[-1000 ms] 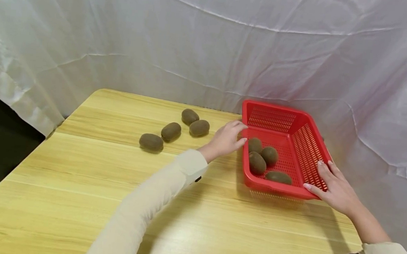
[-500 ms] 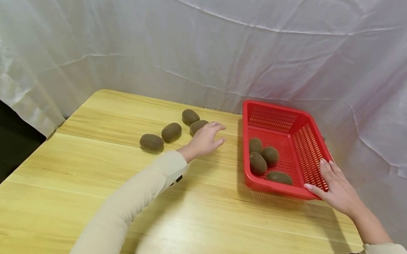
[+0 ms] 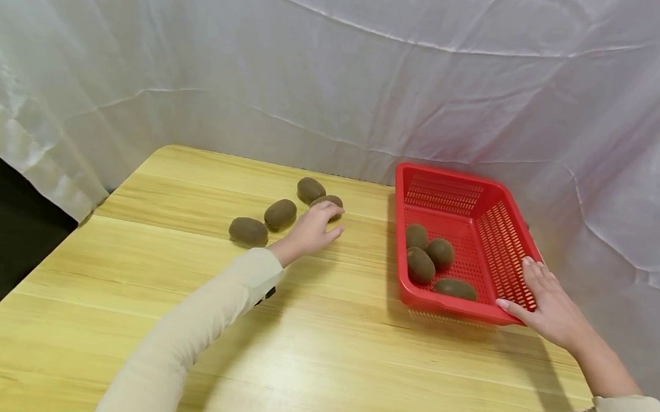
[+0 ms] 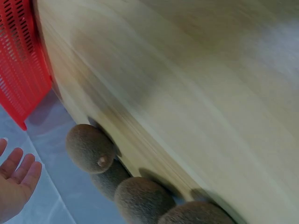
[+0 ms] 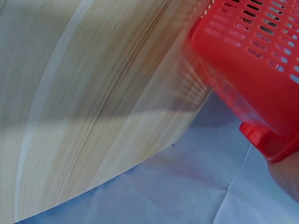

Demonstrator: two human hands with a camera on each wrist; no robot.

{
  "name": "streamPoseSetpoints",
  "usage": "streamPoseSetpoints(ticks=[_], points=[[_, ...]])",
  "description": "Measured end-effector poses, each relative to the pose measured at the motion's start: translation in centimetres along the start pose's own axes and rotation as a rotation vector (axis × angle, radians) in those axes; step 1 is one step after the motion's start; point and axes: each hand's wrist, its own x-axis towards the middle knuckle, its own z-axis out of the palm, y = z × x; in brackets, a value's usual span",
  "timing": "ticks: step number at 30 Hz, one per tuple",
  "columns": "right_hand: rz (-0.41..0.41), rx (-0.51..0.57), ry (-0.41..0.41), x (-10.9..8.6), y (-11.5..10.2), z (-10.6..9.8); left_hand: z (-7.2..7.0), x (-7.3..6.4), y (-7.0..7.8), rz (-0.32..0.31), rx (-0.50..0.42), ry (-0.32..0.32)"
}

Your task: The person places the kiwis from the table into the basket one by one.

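My left hand [image 3: 313, 230] is over a kiwi [image 3: 333, 201] at the back of the table, with thumb and fingers apart; the fingers partly cover that kiwi. In the left wrist view the hand's palm side shows with nothing in it. Three more kiwis lie near it: one behind [image 3: 311, 191], one to its left [image 3: 280, 214] and one farthest left [image 3: 248, 231]. My right hand [image 3: 556, 311] holds the near right corner of a red plastic basket [image 3: 464, 309], thumb over the front rim. Several kiwis [image 3: 439, 254] lie inside, mostly along its left side.
The light wooden table [image 3: 355, 369] carries both the loose kiwis and the basket, which stands at the right. A white cloth [image 3: 342, 76] hangs behind the table and along its sides. Bare tabletop lies between the left hand and the basket.
My left hand has moved left from the basket's left rim to the nearest loose kiwi. My right hand and the basket have stayed in place.
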Motion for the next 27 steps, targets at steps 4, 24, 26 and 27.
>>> streamPoseSetpoints(ticks=[4, 24, 26, 27], points=[[-0.013, -0.002, 0.012, -0.2, 0.0, 0.2, -0.5, -0.5, -0.4, 0.009, 0.005, -0.015], [0.002, -0.015, 0.004, 0.0, 0.1, 0.1, -3.0, -4.9, -4.4, 0.091, 0.045, -0.003], [0.003, -0.016, 0.003, 0.0, 0.1, 0.0, -3.3, -5.3, -4.8, 0.083, 0.042, 0.002], [0.004, -0.017, 0.002, 0.0, 0.1, 0.0, -3.4, -5.4, -5.0, 0.081, 0.038, 0.004]])
